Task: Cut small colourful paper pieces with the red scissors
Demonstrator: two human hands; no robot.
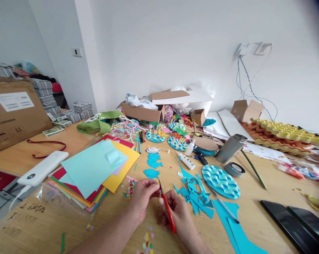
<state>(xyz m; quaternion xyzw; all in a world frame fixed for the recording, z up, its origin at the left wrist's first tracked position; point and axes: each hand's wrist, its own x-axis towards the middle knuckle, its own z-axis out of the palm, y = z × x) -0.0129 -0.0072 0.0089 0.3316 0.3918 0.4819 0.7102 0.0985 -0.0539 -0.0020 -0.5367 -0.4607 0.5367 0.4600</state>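
Our right hand wraps around a pair of red scissors, its thumb at the handle and the blades aimed toward twelve o'clock. Our left hand has its thumb and forefinger pressed together beside the blades; whether something small sits between them we cannot tell. Just beyond the scissor tips, at eleven o'clock, a blue paper fish lies flat on the counter, and behind it we see more blue fish cutouts overlapping one another. At three o'clock from our hands lies a tangle of blue paper scraps, and farther out, between three and four, larger blue offcuts. Small coloured paper dots lie scattered at seven o'clock. At one o'clock we have a white glue bottle on its side; toward two, an oval disc with wavy blue bands, a roll of tape and a tilted metal flask. At ten o'clock a fanned stack of coloured paper is topped by a pale blue sheet, with a white power bank beyond its outer side. Farther off, we see an open cardboard box at twelve, egg trays at two, and black phones near four.
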